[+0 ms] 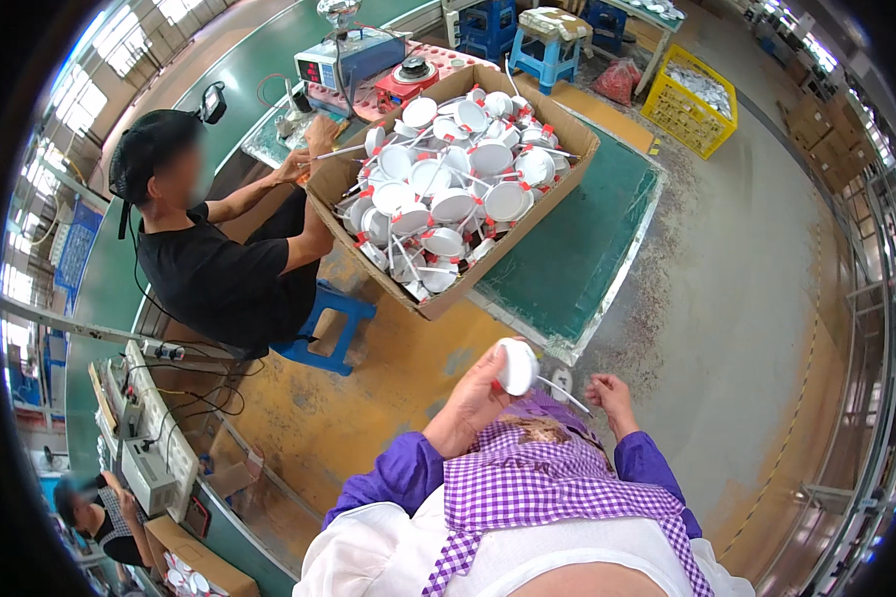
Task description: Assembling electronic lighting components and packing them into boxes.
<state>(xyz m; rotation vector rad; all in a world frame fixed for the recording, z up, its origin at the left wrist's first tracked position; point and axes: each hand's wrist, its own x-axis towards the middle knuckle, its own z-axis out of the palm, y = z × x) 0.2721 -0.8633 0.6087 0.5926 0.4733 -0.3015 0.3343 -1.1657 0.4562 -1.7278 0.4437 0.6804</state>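
My left hand [476,400] grips a round white lamp fitting [517,365] held in front of my chest. A thin white wire [564,394] runs from the fitting to my right hand [609,396], whose fingers pinch its end. I wear purple sleeves and a purple checked apron [543,483]. Ahead of me stands a large open cardboard box [438,298] filled with several white round fittings [453,179] with red clips and white wires.
A person in a black shirt [224,274] sits on a blue stool [324,333] at the left, hands at the box's far corner. A green workbench [567,249] carries the box. A yellow crate [689,109] and blue stools [548,55] stand behind. Another person [100,517] is at the lower left.
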